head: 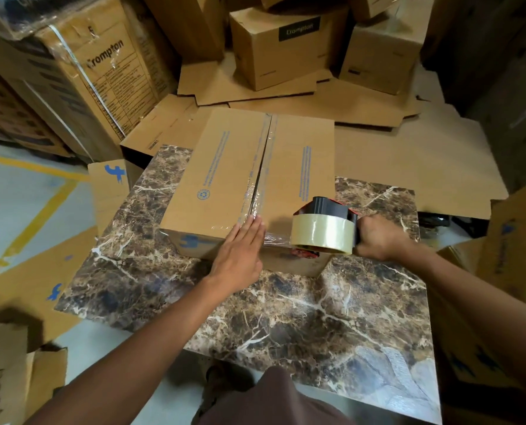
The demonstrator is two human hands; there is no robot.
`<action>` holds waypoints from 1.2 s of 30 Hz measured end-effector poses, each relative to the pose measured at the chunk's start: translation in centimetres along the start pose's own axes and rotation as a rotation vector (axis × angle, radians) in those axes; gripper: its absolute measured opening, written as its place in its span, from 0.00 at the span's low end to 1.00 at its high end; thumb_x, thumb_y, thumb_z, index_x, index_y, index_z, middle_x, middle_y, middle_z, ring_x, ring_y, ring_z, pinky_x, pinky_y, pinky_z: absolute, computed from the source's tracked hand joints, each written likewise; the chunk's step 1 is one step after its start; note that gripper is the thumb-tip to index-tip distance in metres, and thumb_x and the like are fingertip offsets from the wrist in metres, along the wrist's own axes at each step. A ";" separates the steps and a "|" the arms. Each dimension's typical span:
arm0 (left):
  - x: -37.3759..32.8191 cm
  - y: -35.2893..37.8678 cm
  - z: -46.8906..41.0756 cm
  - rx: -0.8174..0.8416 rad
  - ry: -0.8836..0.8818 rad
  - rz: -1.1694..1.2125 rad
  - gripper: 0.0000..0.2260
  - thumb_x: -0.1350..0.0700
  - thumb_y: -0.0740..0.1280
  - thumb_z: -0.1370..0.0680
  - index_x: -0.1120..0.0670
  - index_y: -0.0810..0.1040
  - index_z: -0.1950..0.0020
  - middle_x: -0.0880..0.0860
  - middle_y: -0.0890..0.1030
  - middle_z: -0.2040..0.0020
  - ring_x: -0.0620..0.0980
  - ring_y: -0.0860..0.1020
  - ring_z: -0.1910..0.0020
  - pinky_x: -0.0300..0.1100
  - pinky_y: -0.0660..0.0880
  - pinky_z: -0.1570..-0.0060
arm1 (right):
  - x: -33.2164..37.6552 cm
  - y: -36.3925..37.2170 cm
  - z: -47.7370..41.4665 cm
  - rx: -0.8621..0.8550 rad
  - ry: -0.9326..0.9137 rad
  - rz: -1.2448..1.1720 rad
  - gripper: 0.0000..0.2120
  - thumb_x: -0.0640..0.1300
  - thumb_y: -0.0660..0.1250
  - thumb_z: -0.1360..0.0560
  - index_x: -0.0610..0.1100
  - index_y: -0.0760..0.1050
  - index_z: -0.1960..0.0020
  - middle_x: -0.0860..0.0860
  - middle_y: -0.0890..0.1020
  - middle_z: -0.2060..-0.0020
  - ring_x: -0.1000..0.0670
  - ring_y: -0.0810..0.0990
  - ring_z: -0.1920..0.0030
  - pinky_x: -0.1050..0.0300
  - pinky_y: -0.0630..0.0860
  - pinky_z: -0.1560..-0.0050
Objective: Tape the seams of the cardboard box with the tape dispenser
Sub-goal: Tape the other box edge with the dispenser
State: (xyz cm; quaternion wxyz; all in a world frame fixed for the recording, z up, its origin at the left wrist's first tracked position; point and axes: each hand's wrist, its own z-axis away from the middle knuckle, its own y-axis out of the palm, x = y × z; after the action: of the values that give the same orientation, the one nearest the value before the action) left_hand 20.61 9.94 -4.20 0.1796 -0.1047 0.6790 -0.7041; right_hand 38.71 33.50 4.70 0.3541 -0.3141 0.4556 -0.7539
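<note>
Box (225,167): it sits on the tabletop (286,317), toward the far side, flaps closed and top up.
Seam (266,142): clear tape (263,179) runs along the top from the far edge to the near edge. It is glossy, and puckered at the near end.
Left hand (243,243): it lies flat with its fingers (252,228) straight, grasping nothing, pressing the tape down where the seam meets the near edge.
Right hand (378,237): its fingers (364,250) are clenched round the handle of the dispenser (323,228).
Dispenser: it is at the box's near right edge, mouth low against the front. A crumpled stretch of tape leads to it from beside the left hand.
Step, as we judge it: we are either laying tape along the near edge or ending the centre strip there. We cannot tell which.
Doing it well: we pin the tape firmly with the palm and pull it taut so the wrinkles flatten. We hold the dispenser low to the cardboard, then rub the tape onto both faces of the edge.
Risk: slack tape will crease and fold onto itself.
</note>
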 end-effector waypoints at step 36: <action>3.1 -0.1 -0.6 0.010 0.144 -0.156 0.38 0.33 0.45 0.21 0.56 0.40 0.22 0.55 0.39 0.21 0.52 0.38 0.22 0.51 0.34 0.26 | -0.4 3.8 1.1 -0.084 -0.052 -0.065 0.17 0.50 0.68 0.26 0.52 0.62 0.67 0.55 0.71 0.74 0.57 0.70 0.74 0.58 0.72 0.65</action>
State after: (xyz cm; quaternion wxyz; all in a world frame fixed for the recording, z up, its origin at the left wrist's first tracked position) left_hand 17.48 9.27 -4.42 0.0753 -0.1056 0.6763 -0.7251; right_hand 40.72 32.05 1.56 0.3277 -0.3628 0.4672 -0.7367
